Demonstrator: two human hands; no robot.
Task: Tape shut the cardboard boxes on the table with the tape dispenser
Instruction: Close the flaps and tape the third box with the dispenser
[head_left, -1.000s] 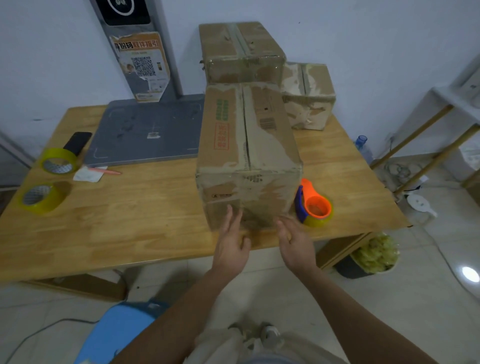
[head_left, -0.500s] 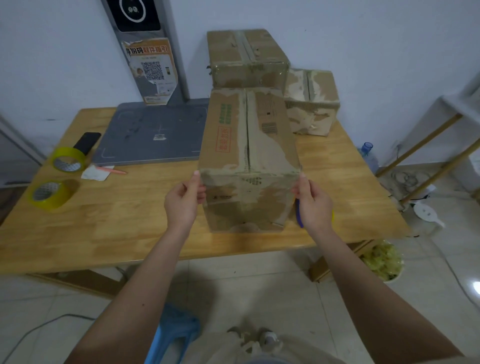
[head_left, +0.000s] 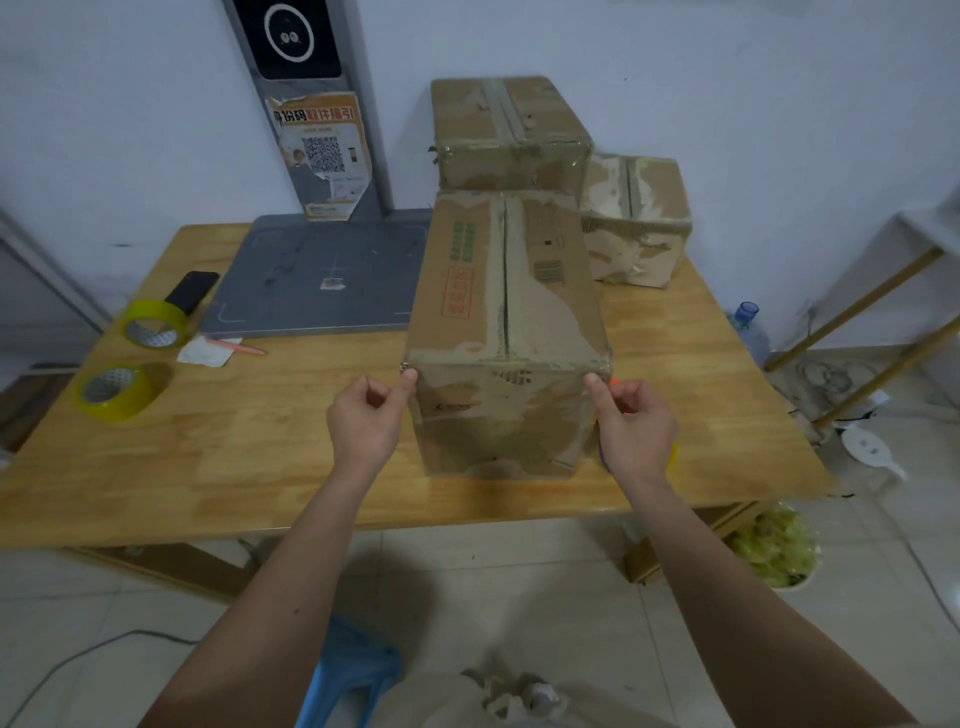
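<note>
A long worn cardboard box (head_left: 504, 291) lies on the wooden table (head_left: 208, 441), its short end facing me and its top flaps closed along a middle seam. My left hand (head_left: 363, 421) has its fingers curled, with the thumb tip against the box's near left top corner. At the near right top corner, the thumb of my right hand (head_left: 636, 431) touches the box in the same way. The tape dispenser (head_left: 674, 451) sits behind my right hand; only slivers of orange, blue and yellow show.
Two more taped boxes, one (head_left: 509, 130) behind the long box and one (head_left: 639, 223) at the back right. A grey scale platform (head_left: 322, 275), a phone (head_left: 192, 291) and two yellow tape rolls (head_left: 153, 325) (head_left: 117, 392) lie on the left. A bin (head_left: 774, 540) stands under the table's right corner.
My hands rose from the box's near end to its sides, then to its near top corners. My fingers have curled in, leaving only the thumbs on the box.
</note>
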